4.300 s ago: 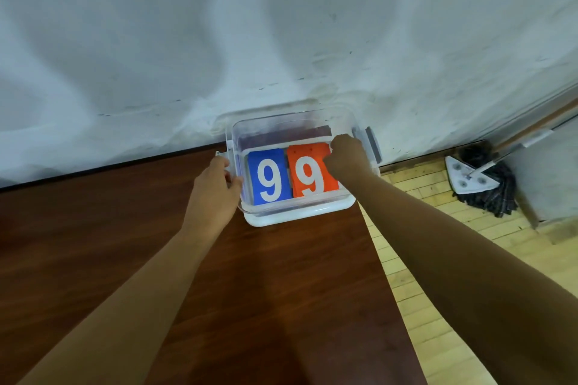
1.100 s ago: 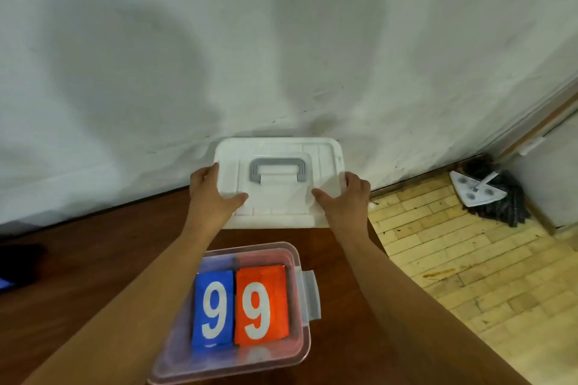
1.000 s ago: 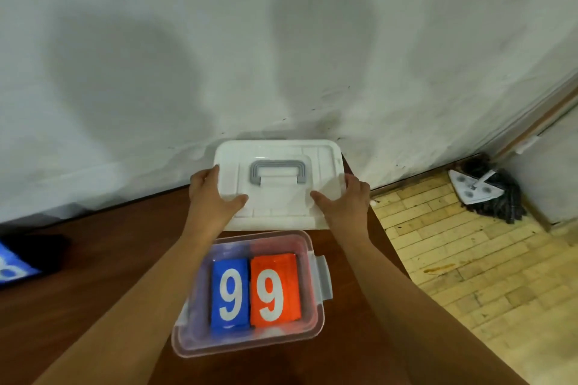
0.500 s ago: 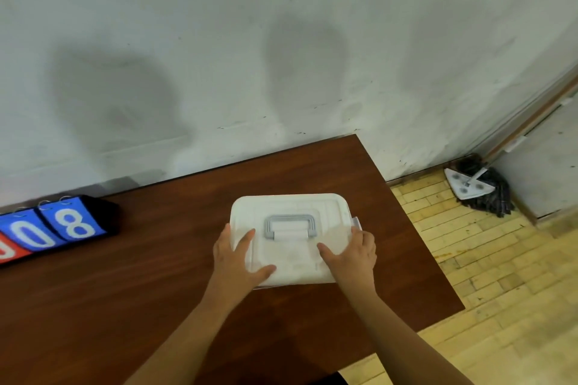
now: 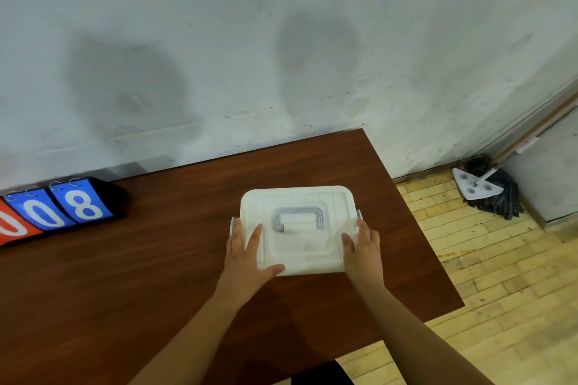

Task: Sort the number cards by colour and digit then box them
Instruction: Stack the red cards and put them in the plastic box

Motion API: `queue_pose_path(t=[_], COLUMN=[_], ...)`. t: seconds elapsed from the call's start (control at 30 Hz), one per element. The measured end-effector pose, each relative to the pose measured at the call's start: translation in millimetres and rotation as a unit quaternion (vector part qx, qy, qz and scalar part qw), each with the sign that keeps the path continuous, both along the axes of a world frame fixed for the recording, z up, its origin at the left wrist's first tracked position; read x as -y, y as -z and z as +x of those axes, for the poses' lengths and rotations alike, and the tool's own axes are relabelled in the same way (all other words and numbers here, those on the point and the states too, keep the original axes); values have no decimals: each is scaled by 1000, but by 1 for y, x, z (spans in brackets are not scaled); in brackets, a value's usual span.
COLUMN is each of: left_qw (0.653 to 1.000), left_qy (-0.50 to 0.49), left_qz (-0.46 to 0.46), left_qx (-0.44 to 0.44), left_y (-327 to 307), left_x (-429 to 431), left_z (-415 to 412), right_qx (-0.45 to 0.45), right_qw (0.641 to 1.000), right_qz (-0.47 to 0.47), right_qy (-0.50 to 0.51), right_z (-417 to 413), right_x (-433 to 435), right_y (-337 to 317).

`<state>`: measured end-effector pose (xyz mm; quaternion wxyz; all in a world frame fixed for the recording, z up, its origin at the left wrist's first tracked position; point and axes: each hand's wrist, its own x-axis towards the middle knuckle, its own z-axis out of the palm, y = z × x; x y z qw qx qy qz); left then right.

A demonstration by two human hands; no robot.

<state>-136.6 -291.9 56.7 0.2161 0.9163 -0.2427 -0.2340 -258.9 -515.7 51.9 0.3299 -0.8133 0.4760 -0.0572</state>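
- At the near edge of the dark wooden table [image 5: 156, 275], two bare forearms reach forward
- the left hand [image 5: 247, 256] lies flat on a white lidded storage box [image 5: 297, 194], fingers straight and spread, thumb along the near rim
- the right hand [image 5: 364, 247] rests flat on the lid's right edge, fingers straight; neither grips
- the box sits on the table's right half, its grey handle [image 5: 298, 212] folded down; contents hidden
- far left by the wall, a flip scoreboard [image 5: 62, 212] shows blue 0 and 8
- far right, a mop [image 5: 481, 191] lies on the floor

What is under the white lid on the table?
Beside the white lid, only two grey latches show. The left hand and right hand rest on top. Whatever lies beneath is hidden.
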Motion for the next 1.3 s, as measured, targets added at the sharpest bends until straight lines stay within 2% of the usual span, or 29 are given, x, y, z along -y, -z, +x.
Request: queue_pose_path(t=[0.2,0.27,0.33,0.4,0.47,0.53,0.63,0.73,0.87,1.1,1.2,1.3], left_qw=[999,999,995,981,948,926,923,924,942,957,960,968], left_qy=[-11,-38,-92,-188,-274,-304,-323,-336,-319,-281,-273,-248], left_qz=[27,12,3,-22,-69,-98,-115,-124,-94,-65,-51,-35], left_qx=[-25,2,32,-33,-148,-200,-173,-132,-51,35,32,-3], left_y=[6,7,7,5,5,5,4,1,-3,-4,-5,-4], left_x=[4,2,3,9,14,16,15,18,20,24,24,14], left_z=[5,9,15,22,28,31,30,26,22,18,19,26], right_qx=[-10,-19,-11,5,12,7,-14,-8,1,0,6,-18], right_qw=[1000,999,997,990,989,991,994,993,993,998,999,998], right_qz=[19,14,72,131,136,120,96,111,111,30,27,45], right_qy=[22,29,39,51,61,63,45,38,38,52,32,-30], right_z=[3,2,5,10,16,23,39,53,64,75,75,74], right_x=[12,17,24,30,35,38,40,39,35,23,24,32], right_y=[5,6,6,4,1,-3,-8,-10,-8,-7,-9,-12])
